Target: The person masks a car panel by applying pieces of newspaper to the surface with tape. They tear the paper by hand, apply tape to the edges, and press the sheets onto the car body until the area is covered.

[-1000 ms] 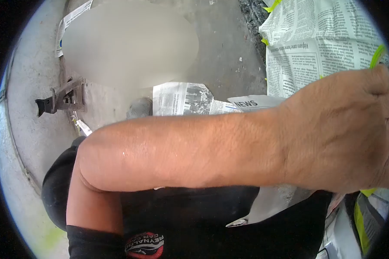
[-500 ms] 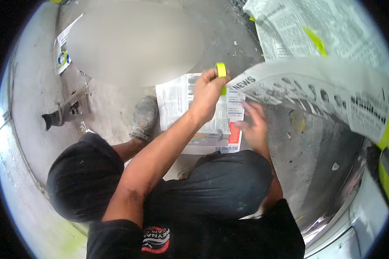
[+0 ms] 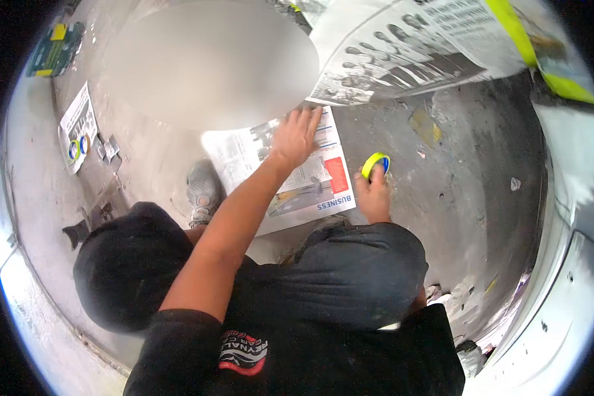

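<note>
A newspaper sheet (image 3: 317, 206) with a "BUSINESS" heading and a red block lies on the floor in front of my shoes. My left hand (image 3: 296, 137) rests on its upper part, fingers stretched out and pointing away from me. Just right of the sheet, my right hand (image 3: 376, 197) grips a roll of bright yellow masking tape (image 3: 373, 162) with a blue core, held close to the floor. Beyond both hands hangs another newspaper sheet (image 3: 402, 56) with a printed group photo, edged on the right by yellow tape.
A white panel (image 3: 567, 284) runs along the right. At left lies a newspaper piece (image 3: 79, 119) with tape rolls (image 3: 78, 146) on it. A dark green object (image 3: 56, 49) stands farther back. A blurred oval hides the upper middle. Scraps litter the concrete floor (image 3: 455, 171).
The tape roll has passed from my left hand to my right and come down beside the sheet. My left hand has lowered onto the newspaper. The view has shifted.
</note>
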`<state>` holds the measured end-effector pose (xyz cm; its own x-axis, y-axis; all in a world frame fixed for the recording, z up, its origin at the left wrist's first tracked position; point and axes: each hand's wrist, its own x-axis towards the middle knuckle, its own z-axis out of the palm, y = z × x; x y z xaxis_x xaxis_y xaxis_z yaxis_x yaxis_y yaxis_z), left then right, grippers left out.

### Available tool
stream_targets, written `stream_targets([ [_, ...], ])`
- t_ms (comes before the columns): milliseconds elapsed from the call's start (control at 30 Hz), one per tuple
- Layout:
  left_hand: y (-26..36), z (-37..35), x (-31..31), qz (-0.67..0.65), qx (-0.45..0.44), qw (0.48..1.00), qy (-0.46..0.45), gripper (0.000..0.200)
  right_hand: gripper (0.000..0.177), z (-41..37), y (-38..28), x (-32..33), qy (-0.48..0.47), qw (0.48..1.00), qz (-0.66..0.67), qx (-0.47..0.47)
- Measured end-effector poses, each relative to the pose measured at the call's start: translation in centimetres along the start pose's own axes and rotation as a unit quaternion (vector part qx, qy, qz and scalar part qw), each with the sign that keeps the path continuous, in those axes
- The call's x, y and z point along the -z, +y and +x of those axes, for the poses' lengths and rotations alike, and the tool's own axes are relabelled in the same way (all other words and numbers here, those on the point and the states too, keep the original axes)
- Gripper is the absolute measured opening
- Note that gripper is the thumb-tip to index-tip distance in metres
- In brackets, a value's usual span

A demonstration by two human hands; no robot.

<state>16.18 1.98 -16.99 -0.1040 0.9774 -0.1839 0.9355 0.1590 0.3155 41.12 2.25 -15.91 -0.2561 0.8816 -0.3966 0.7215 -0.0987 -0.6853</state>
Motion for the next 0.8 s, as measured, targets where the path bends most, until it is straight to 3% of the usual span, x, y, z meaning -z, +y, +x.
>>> stream_targets([
  [33,0.6,0.2,0.4,0.006,0.025,0.998,-0.061,0.087,0.051,-0.6,0.8,-0.5,-0.009,0.997,-0.081,0.002],
  [67,1.1,0.4,0.9,0.013,0.052,0.991,-0.122,0.089,0.053,-1.3,1.6,-1.3,0.018,0.996,-0.089,0.024],
  [100,0.8,0.4,-0.3,0.050,0.050,0.995,-0.065,0.073,0.055,-1.9,1.8,-2.2,0.043,0.993,-0.096,0.049],
  [200,-2.7,1.8,-2.5,0.011,0.001,0.990,-0.138,0.047,0.067,-2.6,1.3,-4.0,0.060,0.992,-0.098,0.058],
  [267,-4.7,2.9,-1.5,-0.071,-0.138,0.977,-0.145,0.037,0.068,-2.6,0.9,-4.8,0.078,0.989,-0.091,0.082],
  [300,-5.2,3.3,0.6,-0.109,-0.203,0.962,-0.147,0.033,0.065,-2.2,0.4,-4.2,0.044,0.993,-0.077,0.081],
  [333,-5.7,3.6,2.6,-0.133,-0.178,0.951,-0.215,0.035,0.063,-2.2,-0.1,-3.8,0.010,0.999,-0.006,0.047],
  [400,-2.5,2.9,12.4,-0.187,-0.121,0.913,-0.341,0.039,0.059,-2.1,-0.9,-2.7,-0.066,0.989,0.128,-0.022],
  [533,-1.8,-0.2,25.0,-0.166,-0.072,0.927,-0.329,0.034,0.052,-1.7,-10.1,6.1,-0.200,0.961,0.118,0.152],
  [600,-2.9,-2.4,29.6,-0.271,-0.057,0.909,-0.311,0.031,0.050,-0.4,-13.3,8.5,-0.229,0.937,0.063,0.256],
  [633,-3.5,-3.4,31.4,-0.285,-0.066,0.915,-0.276,0.028,0.044,0.1,-14.3,8.8,-0.180,0.921,0.021,0.345],
  [733,-5.9,-6.6,35.6,-0.333,-0.019,0.916,-0.222,0.031,0.042,0.2,-20.8,11.2,-0.179,0.905,0.060,0.381],
  [800,-9.2,-8.3,34.3,-0.415,-0.008,0.897,-0.154,0.041,0.041,-0.9,-25.0,12.5,-0.130,0.909,0.077,0.389],
])
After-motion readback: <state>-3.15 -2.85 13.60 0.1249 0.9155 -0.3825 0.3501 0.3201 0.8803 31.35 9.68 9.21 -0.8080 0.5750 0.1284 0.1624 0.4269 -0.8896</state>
